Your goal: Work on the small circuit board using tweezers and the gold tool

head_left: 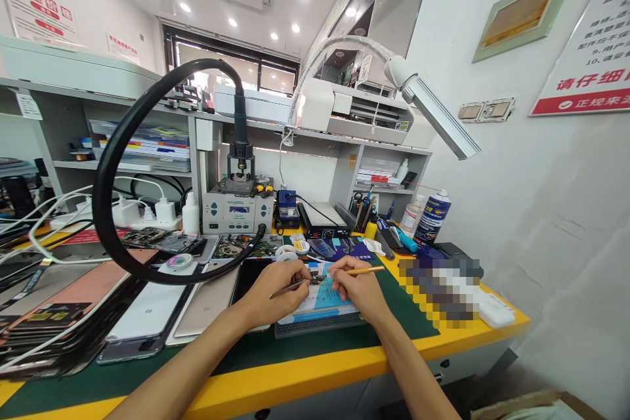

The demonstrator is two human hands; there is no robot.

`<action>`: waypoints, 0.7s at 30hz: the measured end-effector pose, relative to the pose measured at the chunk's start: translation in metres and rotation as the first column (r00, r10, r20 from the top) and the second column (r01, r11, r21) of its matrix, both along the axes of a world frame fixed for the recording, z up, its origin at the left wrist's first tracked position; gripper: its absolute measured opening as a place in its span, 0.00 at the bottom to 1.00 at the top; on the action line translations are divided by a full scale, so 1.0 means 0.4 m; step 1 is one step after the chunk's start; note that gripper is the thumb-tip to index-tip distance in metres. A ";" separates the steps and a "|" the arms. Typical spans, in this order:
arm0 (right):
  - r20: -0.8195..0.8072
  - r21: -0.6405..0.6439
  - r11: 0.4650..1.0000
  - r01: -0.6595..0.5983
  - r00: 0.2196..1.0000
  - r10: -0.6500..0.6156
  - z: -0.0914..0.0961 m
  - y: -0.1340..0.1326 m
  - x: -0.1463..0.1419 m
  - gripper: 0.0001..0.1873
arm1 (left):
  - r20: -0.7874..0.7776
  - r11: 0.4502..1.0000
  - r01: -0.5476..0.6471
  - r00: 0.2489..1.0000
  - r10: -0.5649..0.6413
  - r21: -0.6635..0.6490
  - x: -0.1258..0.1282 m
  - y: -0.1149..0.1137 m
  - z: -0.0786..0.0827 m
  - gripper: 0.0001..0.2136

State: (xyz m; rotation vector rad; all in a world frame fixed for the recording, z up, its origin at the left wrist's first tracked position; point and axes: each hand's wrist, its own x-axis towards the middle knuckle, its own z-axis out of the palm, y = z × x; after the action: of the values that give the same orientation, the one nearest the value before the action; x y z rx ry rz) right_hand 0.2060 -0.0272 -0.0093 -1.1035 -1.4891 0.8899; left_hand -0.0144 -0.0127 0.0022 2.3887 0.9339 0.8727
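Your left hand (283,283) is covering part of the thin tool (284,291); your right hand (357,284), part of the gold-coloured tool (367,270). Small parts (317,273) between them are showing too tiny to identify. Mosaic patch (440,292), right, is masking things. Picture edges are cutting off your forearms (197,357) near, device stack (54,348) left, wall sign (585,56) right.

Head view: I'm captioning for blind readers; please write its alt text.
Left hand with a thin metal tool and right hand with a gold pen-like tool work above a blue-and-white surface. Phones lie to the left.
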 end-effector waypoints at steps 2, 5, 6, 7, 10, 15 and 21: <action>0.000 0.000 1.000 0.000 1.000 0.000 -0.001 0.001 0.001 0.06 | -0.001 1.000 -0.003 1.000 0.003 0.001 0.000 -0.002 0.001 0.06; -0.003 0.000 1.000 0.002 1.000 -0.002 -0.001 0.002 0.001 0.06 | -0.001 1.000 -0.008 1.000 0.008 0.001 0.000 -0.003 0.002 0.06; -0.003 -0.001 1.000 0.004 1.000 -0.004 -0.001 0.002 0.000 0.05 | -0.002 1.000 -0.009 1.000 0.009 0.001 0.001 -0.003 0.003 0.06; -0.003 -0.002 1.000 0.005 1.000 -0.005 0.000 0.002 0.000 0.05 | -0.002 1.000 -0.009 1.000 0.009 0.001 0.002 -0.003 0.004 0.06; -0.006 -0.005 1.000 0.007 1.000 -0.007 0.002 0.001 -0.002 0.05 | -0.004 1.000 -0.007 1.000 0.007 0.002 0.004 -0.004 0.006 0.06; -0.012 -0.012 1.000 -0.003 1.000 0.003 0.001 0.001 0.000 0.05 | -0.007 1.000 -0.009 1.000 0.009 0.006 0.004 -0.005 0.007 0.07; -0.025 -0.016 1.000 -0.012 1.000 0.012 -0.005 0.003 0.003 0.05 | -0.011 1.000 -0.017 1.000 0.017 -0.001 0.005 -0.006 0.011 0.08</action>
State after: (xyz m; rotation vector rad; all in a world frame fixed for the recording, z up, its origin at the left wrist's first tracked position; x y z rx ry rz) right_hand 0.2072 -0.0258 -0.0113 -1.0928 -1.4721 0.9224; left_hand -0.0125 -0.0153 0.0066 2.3898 0.9601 0.8663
